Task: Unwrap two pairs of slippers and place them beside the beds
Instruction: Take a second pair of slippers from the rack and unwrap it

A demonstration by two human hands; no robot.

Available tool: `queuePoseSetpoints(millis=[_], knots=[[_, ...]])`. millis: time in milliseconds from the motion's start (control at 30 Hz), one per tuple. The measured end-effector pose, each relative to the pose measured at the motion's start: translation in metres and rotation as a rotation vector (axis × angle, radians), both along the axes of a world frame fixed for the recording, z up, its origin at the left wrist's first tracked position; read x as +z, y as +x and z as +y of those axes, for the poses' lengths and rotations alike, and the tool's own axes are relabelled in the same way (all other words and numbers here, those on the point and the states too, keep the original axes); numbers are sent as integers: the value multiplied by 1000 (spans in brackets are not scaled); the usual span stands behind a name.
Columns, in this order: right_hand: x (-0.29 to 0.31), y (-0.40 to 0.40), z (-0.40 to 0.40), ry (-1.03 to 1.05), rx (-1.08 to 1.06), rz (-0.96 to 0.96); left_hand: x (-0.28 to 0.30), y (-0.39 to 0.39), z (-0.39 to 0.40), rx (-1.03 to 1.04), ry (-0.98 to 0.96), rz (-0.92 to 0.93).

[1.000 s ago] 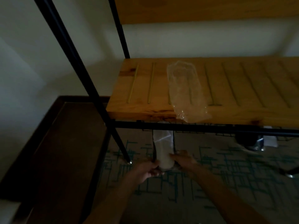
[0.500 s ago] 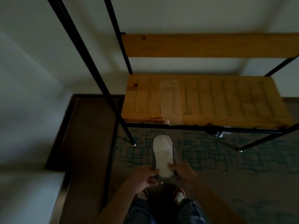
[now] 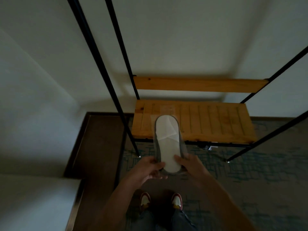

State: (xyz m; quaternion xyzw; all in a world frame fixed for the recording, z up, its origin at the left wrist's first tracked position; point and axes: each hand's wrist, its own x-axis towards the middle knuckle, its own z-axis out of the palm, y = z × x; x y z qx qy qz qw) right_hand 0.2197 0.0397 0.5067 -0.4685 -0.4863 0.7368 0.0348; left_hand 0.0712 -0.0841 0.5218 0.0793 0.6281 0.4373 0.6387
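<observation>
Both hands, left hand [image 3: 146, 169] and right hand [image 3: 191, 165], grip the heel of the slippers [image 3: 168, 142], seemingly unwrapped; next they likely need carrying bedside.

no readable text, labels or numbers anywhere, dim blurred view

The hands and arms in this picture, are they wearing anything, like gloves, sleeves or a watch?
No. The left hand and the right hand are bare, with no gloves or rings to be seen. Both forearms are bare too: no sleeves reach into view, and no watch or band shows at the wrists. The room is dim, so tiny details could be missed.
</observation>
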Motion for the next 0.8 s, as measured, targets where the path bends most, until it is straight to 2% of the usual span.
queuePoseSetpoints(millis=[200,400,600,800], knots=[[76,12,-2,114,59,155,76,-3,0,43,164,92],[116,19,-6,170,92,262,113,-7,11,195,346,-135],[131,13,-3,230,55,270,123,-4,23,330,357,-138],[141,18,10,614,-39,173,126,-19,29,429,354,-135]])
